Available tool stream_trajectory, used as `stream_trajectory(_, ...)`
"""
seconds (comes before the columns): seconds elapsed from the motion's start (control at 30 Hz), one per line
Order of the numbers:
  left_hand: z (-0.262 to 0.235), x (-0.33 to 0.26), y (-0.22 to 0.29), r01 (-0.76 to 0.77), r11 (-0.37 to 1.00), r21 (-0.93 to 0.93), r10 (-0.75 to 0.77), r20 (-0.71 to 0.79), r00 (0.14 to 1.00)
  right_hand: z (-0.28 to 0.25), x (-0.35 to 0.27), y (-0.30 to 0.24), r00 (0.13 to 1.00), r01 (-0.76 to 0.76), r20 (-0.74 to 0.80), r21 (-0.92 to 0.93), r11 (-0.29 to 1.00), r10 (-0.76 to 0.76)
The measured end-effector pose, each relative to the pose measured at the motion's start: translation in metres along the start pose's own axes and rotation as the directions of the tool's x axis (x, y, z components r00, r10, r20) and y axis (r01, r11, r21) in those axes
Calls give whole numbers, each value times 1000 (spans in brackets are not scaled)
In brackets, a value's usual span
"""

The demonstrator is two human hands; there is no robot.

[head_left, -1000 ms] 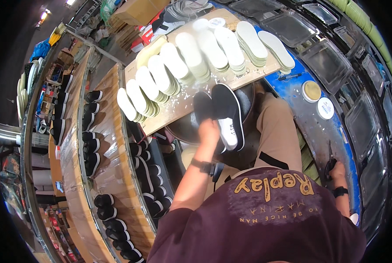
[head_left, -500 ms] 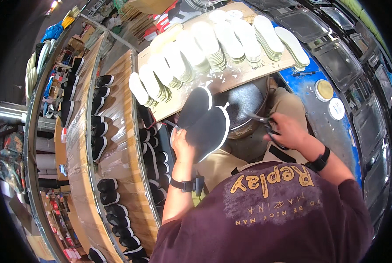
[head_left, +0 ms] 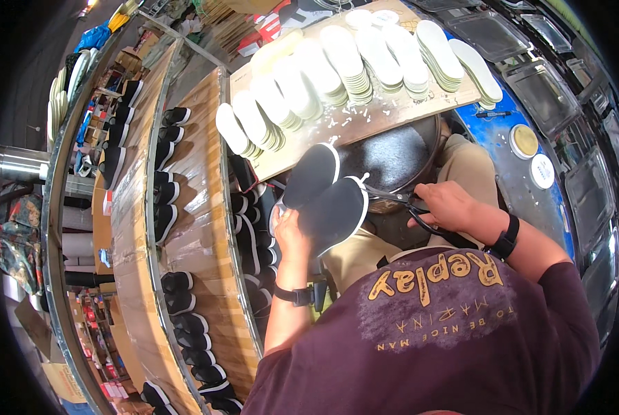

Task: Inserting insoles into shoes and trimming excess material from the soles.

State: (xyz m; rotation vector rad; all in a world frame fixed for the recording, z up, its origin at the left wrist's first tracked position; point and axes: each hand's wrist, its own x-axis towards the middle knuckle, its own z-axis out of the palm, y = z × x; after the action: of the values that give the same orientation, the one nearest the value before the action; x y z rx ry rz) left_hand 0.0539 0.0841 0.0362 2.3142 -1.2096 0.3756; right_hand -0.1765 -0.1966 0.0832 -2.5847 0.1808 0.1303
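On a worn blue-and-grey desk [head_left: 546, 207], a slim black marker pen [head_left: 493, 114], a round tan-topped container [head_left: 524, 141] and a flat white disc [head_left: 542, 171] are set. At far left, a shiny silver metal pipe [head_left: 20, 163] and a crumpled camouflage-patterned cloth [head_left: 19, 238] are seen.

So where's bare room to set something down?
Best is the blue bench, between the white lid and the right forearm. The wooden board has a narrow bare strip at its front-left corner; behind that, insole stacks crowd it. Over the lap, black shoe pieces and scissors leave little room.
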Motion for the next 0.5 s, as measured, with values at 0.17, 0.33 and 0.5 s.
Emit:
stream_trajectory(0.17, 4, -4, -8, -4, 1000, -7, 4, 32, 999, 4, 0, 2, 994, 57, -97, -1, 998, -57)
stream_trajectory(0.33, 4, -7, 0, 68, 998, 7, -69, 43, 997, 5, 2, 3, 999, -49, -23, -67, 997, 48)
stream_trajectory(0.5, 3, -12, 3, 40, 993, -114, -32, 70, 997, 9, 3, 19, 988, -129, 72, -63, 990, 134)
